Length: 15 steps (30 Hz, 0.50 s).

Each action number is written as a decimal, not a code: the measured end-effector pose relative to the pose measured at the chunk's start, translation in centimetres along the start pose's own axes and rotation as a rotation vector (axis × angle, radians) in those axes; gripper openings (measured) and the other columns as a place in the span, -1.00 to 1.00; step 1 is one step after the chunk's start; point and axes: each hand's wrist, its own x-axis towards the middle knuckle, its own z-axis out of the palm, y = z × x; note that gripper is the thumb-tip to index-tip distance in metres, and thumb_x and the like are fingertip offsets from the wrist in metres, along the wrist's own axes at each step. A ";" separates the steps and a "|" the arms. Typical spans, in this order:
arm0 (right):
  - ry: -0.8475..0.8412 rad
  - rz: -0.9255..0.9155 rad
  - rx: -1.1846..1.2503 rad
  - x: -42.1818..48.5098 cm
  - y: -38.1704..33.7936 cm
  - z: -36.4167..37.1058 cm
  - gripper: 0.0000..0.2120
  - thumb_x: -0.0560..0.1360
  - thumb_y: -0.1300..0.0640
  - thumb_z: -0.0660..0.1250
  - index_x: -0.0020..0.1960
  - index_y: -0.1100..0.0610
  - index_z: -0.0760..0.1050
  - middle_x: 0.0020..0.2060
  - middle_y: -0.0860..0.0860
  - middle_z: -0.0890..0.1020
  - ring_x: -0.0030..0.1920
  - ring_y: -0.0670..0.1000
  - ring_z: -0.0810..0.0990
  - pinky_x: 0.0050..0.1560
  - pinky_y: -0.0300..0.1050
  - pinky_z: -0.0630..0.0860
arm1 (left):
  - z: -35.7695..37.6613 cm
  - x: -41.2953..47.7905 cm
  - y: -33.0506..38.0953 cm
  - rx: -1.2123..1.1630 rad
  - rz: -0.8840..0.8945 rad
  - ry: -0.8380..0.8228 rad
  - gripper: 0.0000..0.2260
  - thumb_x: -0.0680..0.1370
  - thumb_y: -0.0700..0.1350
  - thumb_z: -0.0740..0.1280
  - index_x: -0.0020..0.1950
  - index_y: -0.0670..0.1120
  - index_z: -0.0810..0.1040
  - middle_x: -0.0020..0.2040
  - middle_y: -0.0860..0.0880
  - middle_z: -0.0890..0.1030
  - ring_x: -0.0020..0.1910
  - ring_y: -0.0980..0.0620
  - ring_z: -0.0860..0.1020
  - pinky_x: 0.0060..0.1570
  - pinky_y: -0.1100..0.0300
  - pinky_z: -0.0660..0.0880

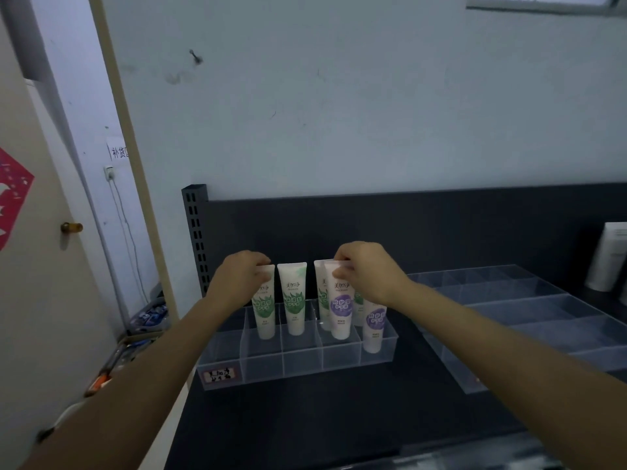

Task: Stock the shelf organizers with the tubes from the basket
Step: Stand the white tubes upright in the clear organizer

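Note:
A clear acrylic organizer (302, 364) with several compartments stands on the dark shelf. White tubes stand in it cap down. My left hand (242, 278) pinches the top of a green-labelled tube (265, 308) in the second compartment from the left. A second green-labelled tube (293, 300) stands free beside it. My right hand (368, 271) pinches the top of a purple-labelled tube (341, 305). Behind it stand more tubes, partly hidden. Another purple-labelled tube (373, 325) stands in the rightmost compartment. The basket is not in view.
A larger clear organizer (529, 320) with several compartments holding no tubes lies to the right on the dark shelf (322, 418). A white bottle (610, 259) stands at the far right. A black perforated upright (195, 232) borders the shelf on the left, with clutter on the floor beyond it.

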 end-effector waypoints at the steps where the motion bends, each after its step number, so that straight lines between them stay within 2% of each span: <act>1: -0.023 -0.005 -0.029 0.1 0.2 0.1 -0.93 0.50 0.15 0.33 -0.05 0.14 0.52 -0.10 0.03 0.59 -0.12 -0.01 0.56 -0.15 -0.14 0.51 | 0.0 0.0 0.0 0.006 0.006 0.010 -0.70 0.51 -0.16 0.34 0.25 -0.13 0.55 0.20 -0.10 0.57 0.16 -0.05 0.52 0.14 0.07 0.47; 4: -0.074 -0.013 -0.082 0.3 0.5 0.5 -0.92 0.50 0.14 0.33 -0.05 0.15 0.52 -0.11 0.04 0.60 -0.15 -0.01 0.55 -0.18 -0.13 0.50 | -0.3 -0.2 0.0 0.040 0.046 0.074 -0.63 0.51 -0.14 0.35 0.32 -0.13 0.49 0.23 -0.13 0.54 0.21 -0.07 0.49 0.18 0.06 0.43; 10: -0.126 0.022 -0.070 0.5 0.8 1.5 -0.83 0.49 0.11 0.35 0.01 0.20 0.54 -0.09 0.07 0.61 -0.10 0.04 0.58 -0.09 -0.04 0.55 | -0.8 -1.5 1.2 0.067 0.146 0.243 -0.69 0.50 -0.17 0.37 0.24 -0.16 0.54 0.14 -0.13 0.58 0.14 -0.08 0.52 0.12 0.07 0.46; 15: -0.160 0.011 -0.084 0.5 0.9 1.7 -0.82 0.51 0.12 0.33 0.04 0.20 0.56 -0.08 0.08 0.62 -0.09 0.03 0.57 -0.13 -0.10 0.51 | -0.7 -2.6 2.7 0.042 0.197 0.234 -0.75 0.50 -0.19 0.37 0.17 -0.15 0.58 0.08 -0.10 0.60 0.08 -0.05 0.55 0.10 0.05 0.49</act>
